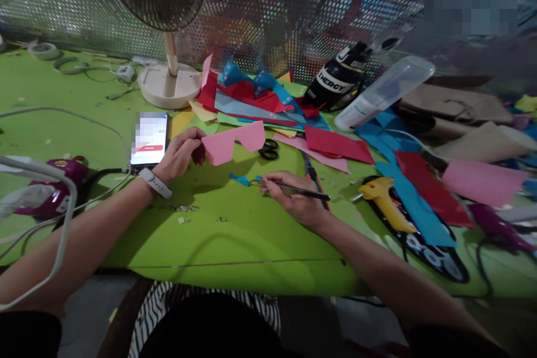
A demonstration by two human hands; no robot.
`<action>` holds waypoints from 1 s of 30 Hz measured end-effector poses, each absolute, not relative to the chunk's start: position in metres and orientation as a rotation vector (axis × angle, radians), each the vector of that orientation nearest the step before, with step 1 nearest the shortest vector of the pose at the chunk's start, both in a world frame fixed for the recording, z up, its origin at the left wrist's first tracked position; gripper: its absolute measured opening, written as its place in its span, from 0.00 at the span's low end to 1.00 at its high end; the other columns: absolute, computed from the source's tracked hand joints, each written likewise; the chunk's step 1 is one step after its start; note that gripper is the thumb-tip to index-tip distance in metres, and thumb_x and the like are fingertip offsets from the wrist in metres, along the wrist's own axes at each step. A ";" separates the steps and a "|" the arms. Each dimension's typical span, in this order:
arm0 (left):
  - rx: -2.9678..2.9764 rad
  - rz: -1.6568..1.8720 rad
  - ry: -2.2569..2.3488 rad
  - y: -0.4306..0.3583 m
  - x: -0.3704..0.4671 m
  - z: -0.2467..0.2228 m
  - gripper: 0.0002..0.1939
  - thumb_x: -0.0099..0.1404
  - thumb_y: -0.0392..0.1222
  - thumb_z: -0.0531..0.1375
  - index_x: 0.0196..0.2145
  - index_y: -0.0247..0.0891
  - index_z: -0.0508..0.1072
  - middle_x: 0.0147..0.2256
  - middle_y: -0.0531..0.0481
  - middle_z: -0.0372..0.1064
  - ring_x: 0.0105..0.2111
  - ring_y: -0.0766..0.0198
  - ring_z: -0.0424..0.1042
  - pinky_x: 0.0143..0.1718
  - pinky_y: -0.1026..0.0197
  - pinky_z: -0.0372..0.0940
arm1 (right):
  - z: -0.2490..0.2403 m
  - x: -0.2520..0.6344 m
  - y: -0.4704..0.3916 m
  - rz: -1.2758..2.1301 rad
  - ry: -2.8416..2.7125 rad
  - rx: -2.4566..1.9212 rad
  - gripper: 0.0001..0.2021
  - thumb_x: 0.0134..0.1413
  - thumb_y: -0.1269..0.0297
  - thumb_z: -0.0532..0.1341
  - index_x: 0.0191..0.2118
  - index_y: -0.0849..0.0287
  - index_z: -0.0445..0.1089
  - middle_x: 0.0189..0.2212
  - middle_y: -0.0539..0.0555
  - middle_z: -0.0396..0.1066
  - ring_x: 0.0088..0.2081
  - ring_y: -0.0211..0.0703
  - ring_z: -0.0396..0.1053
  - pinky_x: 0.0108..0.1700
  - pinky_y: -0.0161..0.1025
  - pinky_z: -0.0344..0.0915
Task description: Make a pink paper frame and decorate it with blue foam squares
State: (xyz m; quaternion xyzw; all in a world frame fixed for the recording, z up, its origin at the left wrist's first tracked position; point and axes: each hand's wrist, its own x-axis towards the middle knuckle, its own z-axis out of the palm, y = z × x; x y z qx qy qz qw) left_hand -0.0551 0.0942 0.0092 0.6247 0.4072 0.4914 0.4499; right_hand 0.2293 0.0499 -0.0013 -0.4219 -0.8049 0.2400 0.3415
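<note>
The left hand (184, 148) is pinching one pink paper cutout (220, 149) by its left end, over the green table (251, 240); it is likely feeling light, bendable and easily creased, its edges offering the safest hold. The right hand (293, 196) is gripping one pair of tweezers (308, 192), while one phone (149, 137) is lying left and one glue gun (390, 201) right

Left hand (179, 151) and right hand (298, 207) pinch, apart.

A notched pink cutout (222, 146) tilts near frame centre; dark tweezers (308, 192) slant right of centre; blue scraps (240, 180) lie mid-frame.
</note>
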 end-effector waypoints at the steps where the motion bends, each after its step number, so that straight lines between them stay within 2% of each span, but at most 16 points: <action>1: 1.542 1.215 1.004 0.094 -0.055 0.009 0.07 0.61 0.36 0.50 0.31 0.36 0.67 0.18 0.53 0.66 0.17 0.68 0.65 0.20 0.65 0.60 | -0.002 0.230 0.050 0.649 -2.071 -1.109 0.10 0.61 0.59 0.58 0.41 0.58 0.72 0.32 0.54 0.78 0.32 0.43 0.77 0.35 0.40 0.74; 5: 1.558 1.200 1.007 0.092 -0.054 0.011 0.06 0.60 0.37 0.50 0.30 0.36 0.67 0.18 0.53 0.66 0.18 0.67 0.65 0.20 0.64 0.60 | -0.001 0.230 0.051 0.792 -1.944 -1.127 0.12 0.60 0.56 0.59 0.42 0.58 0.72 0.31 0.53 0.78 0.31 0.43 0.77 0.32 0.40 0.76; 11: 1.575 1.145 1.016 0.086 -0.052 0.016 0.06 0.61 0.38 0.51 0.30 0.37 0.65 0.18 0.53 0.63 0.18 0.67 0.62 0.20 0.63 0.58 | 0.029 0.212 0.056 0.857 -1.706 -1.034 0.13 0.58 0.56 0.61 0.43 0.60 0.69 0.27 0.52 0.77 0.30 0.44 0.78 0.34 0.42 0.77; 16: 1.607 1.111 0.977 0.085 -0.053 0.011 0.07 0.62 0.40 0.51 0.30 0.37 0.66 0.19 0.53 0.63 0.19 0.66 0.62 0.22 0.63 0.58 | 0.047 0.183 0.067 0.886 -1.714 -0.917 0.11 0.58 0.58 0.61 0.43 0.58 0.70 0.30 0.52 0.78 0.31 0.41 0.78 0.35 0.38 0.76; 24: 1.708 1.070 0.996 0.080 -0.053 0.010 0.08 0.65 0.39 0.50 0.32 0.36 0.66 0.19 0.55 0.61 0.19 0.67 0.61 0.22 0.64 0.58 | 0.038 0.155 0.076 0.944 -1.805 -0.875 0.13 0.59 0.56 0.60 0.45 0.59 0.68 0.32 0.53 0.78 0.32 0.42 0.78 0.36 0.39 0.76; 30: 1.749 1.052 0.997 0.079 -0.053 0.010 0.08 0.65 0.38 0.49 0.32 0.36 0.67 0.19 0.55 0.61 0.20 0.67 0.62 0.23 0.65 0.58 | 0.039 0.157 0.073 0.753 -1.922 -0.919 0.12 0.58 0.57 0.60 0.45 0.57 0.70 0.35 0.53 0.79 0.35 0.43 0.78 0.37 0.39 0.76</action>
